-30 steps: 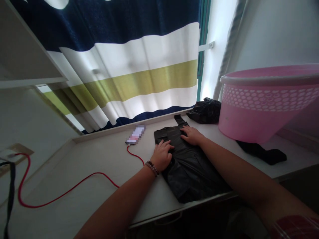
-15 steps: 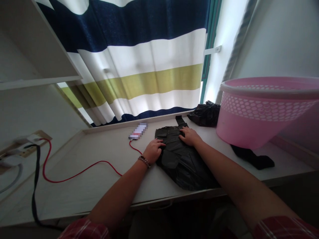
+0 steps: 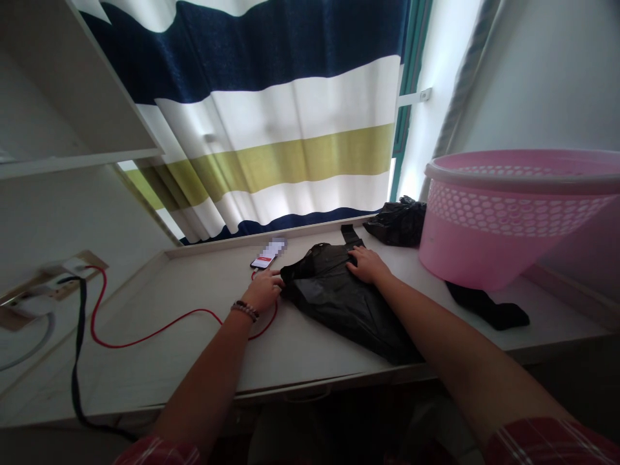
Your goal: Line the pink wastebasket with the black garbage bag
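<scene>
Black plastic makes up the bag, which lies on the bench between the two hands, its lower end close to the front edge. What has just changed is its left side: half a second ago it lay folded flat by the left hand, and now it is drawn out leftward, loose and wrinkled, almost to the phone and its red cable. The left grip appears to pinch the bag's outer corner. The right hand stays where it was, fingers loosely spread and resting on the far right part. As I judge it, that steadies the bag while the fold opens, leaving it wider and less flat.
</scene>
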Demonstrator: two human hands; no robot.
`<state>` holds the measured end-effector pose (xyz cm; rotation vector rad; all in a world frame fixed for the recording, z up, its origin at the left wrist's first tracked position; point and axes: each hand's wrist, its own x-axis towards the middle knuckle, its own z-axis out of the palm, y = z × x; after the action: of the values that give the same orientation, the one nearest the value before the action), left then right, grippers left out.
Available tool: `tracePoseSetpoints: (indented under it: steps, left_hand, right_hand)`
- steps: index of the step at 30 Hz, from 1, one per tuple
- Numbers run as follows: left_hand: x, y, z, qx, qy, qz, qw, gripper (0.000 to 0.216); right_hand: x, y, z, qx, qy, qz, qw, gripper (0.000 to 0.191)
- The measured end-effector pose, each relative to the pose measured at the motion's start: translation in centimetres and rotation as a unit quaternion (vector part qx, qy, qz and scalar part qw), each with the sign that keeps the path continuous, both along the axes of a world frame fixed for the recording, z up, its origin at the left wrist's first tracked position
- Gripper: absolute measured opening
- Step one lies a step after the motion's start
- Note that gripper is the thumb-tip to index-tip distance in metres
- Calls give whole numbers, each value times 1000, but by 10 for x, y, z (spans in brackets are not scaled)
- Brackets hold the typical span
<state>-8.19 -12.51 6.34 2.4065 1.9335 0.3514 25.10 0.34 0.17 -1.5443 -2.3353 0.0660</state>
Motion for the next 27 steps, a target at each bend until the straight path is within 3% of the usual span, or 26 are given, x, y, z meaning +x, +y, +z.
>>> tracePoseSetpoints:
  steps: [4,7,11,14,17,19,23,27]
  left_hand:
    - [-11,-8,13,-19,2,4,1000,31]
    - [-5,-8,35,-3,-18,8,1000,34]
    - [35,-11,70,17,-70,-12,997,34]
    - [84,-25,81,-76,-80,-136,985,31]
    - [126,-46,72,-184,-37,-301,935,26]
    - [139,-58,59,-201,-1,-336,920,25]
    - [129,-73,33,-117,20,-283,952,36]
    - [105,-78,22,-63,4,-229,971,48]
  right_hand:
    - [0,-1,-1,-2,0,4,1000,60]
    - [0,-1,-1,-3,0,3,1000,60]
    - [0,-1,-1,-3,0,2,1000,61]
    - [-1,-2,0,-2,-3,0,1000,62]
    - [0,-3,1,-2,-8,1,1000,63]
    - [0,-4,2,-3,-11,2,1000,64]
    - [0,-2,0,-2,-14,-1,1000,66]
    - [-1,1,-4,4,-17,0,1000,68]
